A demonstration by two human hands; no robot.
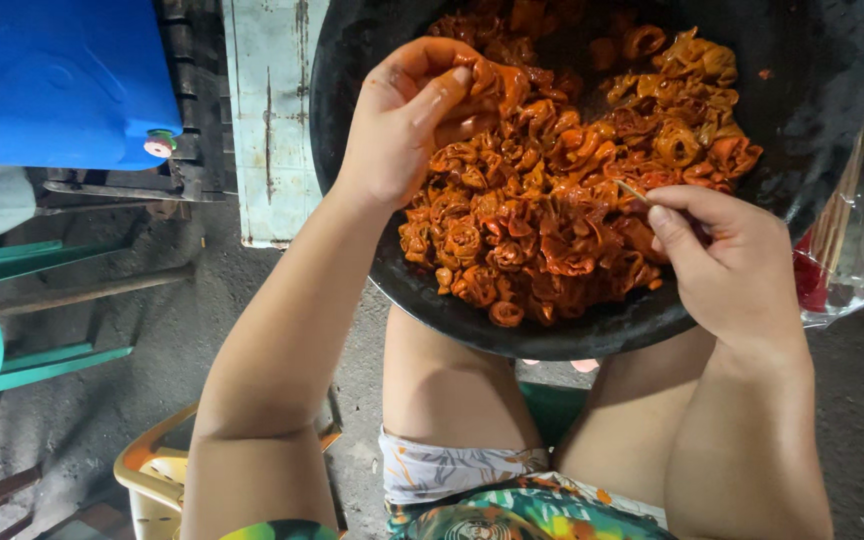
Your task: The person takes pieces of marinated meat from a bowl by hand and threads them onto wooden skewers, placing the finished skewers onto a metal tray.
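- Pan (812,120), black, wide and round: I see it resting on the seated person's bare knees, presumably so both hands reach it without stretching. It holds a heap of curled meat pieces (552,200) in orange-red sauce, piled toward the near and right side.
- Left hand (407,120): fingers pinched shut on one sauced piece (497,85), lifted just above the top-left of the heap.
- Right hand (727,260): closed around a thin wooden skewer (634,190), tip pointing into the heap, so the stick meets the meat over the pan.
- Spare skewers (852,190): a loose bundle just right of the pan, near the right hand.
- Plastic bag (837,285): clear, at the right edge; contents I cannot tell.
- Blue container (52,80): top left, well apart; contents hidden.
- Green plastic chair (2,330): far left.
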